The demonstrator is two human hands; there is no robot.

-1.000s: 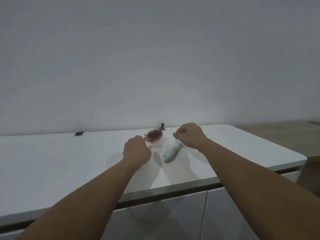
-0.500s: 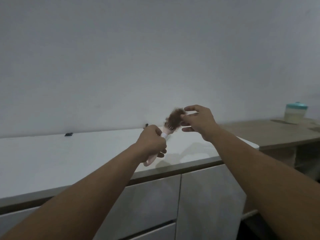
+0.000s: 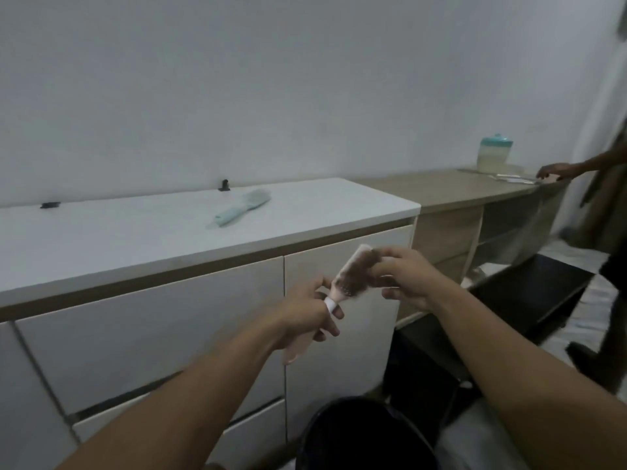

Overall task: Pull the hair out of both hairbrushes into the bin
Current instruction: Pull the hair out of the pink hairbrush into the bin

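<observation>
Room: plain pale wall (image 3: 305, 79) behind, smooth and matte, and a long white cabinet (image 3: 169, 334) with flat handleless doors running under it.
Tabletop: glossy white tabletop (image 3: 101, 239) with a brown edge strip; a lower wood-grain counter (image 3: 458, 188) joins it on the right.
Pink brush: pink brush (image 3: 353, 266) held up in front of the cabinet doors, tilted, paddle head up and to the right, a white band at the neck, bristle face matted with hair.
Hair: brown, fuzzy hair (image 3: 359, 279) clumped on the bristles; blurred, so single strands can't be made out.
Left hand: left hand (image 3: 305, 317) wrapped tight around the pink handle, whose rounded end pokes out below the fist.
Right hand: right hand (image 3: 403, 279) at the brush head, fingertips pinched onto the hair clump.
Teal brush: teal brush (image 3: 242, 207) lying flat on the tabletop near the wall, well apart from both hands, soft with motion blur; any hair on it can't be told.
Bin: dark round bin (image 3: 359, 435) on the floor below the hands, its lower part cut off by the frame edge.
Clips: two small black things (image 3: 224, 184) on the tabletop by the wall, too small to identify.
Jar: translucent jar (image 3: 493, 154) with a teal lid at the far end of the counter.
Other person: another person's hand (image 3: 553, 171) rests on the counter's end, body mostly out of frame.
</observation>
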